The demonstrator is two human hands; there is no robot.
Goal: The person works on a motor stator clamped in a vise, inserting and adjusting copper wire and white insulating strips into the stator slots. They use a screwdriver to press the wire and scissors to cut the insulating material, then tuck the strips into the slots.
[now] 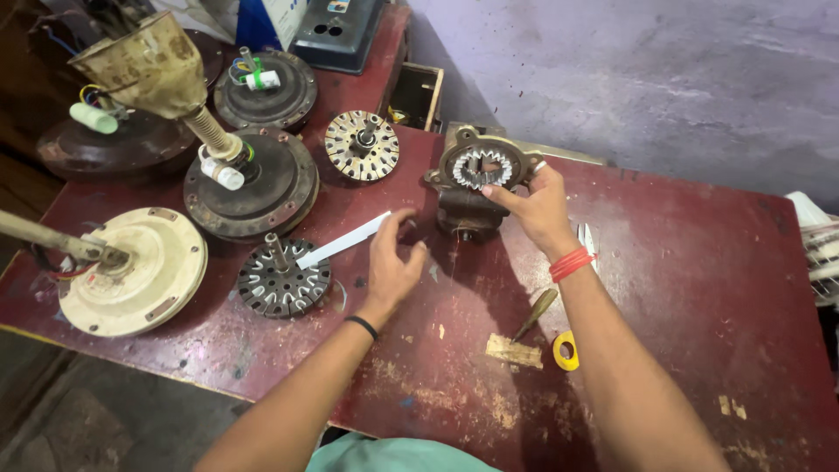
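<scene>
**Motor housing steadied on the vise, paper strip brought toward it**

A round motor housing [480, 166] with a toothed stator ring inside is held at the far middle of the red tabletop [682, 288], seated on a dark vise-like block [463, 214]. The right hand [537, 205] is closed on the housing, thumb laid over the near rim and fingers wrapped behind its right side. The left hand [391, 262] is pinched on one end of a white paper strip [343, 240], whose free end points left toward a dark slotted rotor [281, 280].

For the step in hand to go well, the housing is best kept level and pressed firmly on its seat by the right grip, so that the toothed ring stays facing up. The strip would need to be kept flat and led in end first; a thin strip is judged likely to buckle if pushed from too far back.

The left part of the tabletop is crowded: a cream fan motor body [131, 271], a dark motor shell [258, 188], a second pale rotor [362, 145] and a rusty canopy cup [149, 65]. A screwdriver [535, 315] and a yellow tape roll [565, 350] lie beside the right forearm, where they could be knocked by the elbow.
</scene>
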